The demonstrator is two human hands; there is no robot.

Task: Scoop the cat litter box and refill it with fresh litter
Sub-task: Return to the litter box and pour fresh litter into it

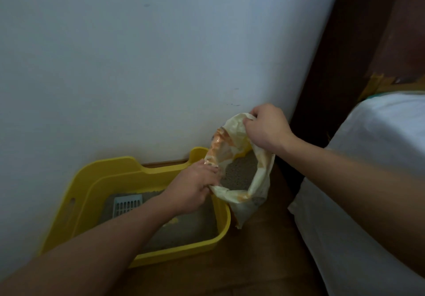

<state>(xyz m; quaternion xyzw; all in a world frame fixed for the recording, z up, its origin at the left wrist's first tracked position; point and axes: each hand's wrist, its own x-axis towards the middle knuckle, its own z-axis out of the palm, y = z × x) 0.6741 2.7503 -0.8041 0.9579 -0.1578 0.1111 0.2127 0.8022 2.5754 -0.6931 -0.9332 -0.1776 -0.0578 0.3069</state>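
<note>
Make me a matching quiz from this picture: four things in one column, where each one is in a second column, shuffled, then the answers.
Things:
1. scoop
2. litter bag
3. litter box
4. white bedding

Places:
A. held open between the left hand and the right hand
B. on the floor against the wall
C. at the right edge of the view
D. lying on the litter inside the yellow box

Pairs: 1-D, 2-A, 3-B, 4-C

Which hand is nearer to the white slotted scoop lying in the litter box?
Left. The left hand grips the bag's near edge over the box, just right of the scoop; the right hand holds the far edge, higher up.
</note>
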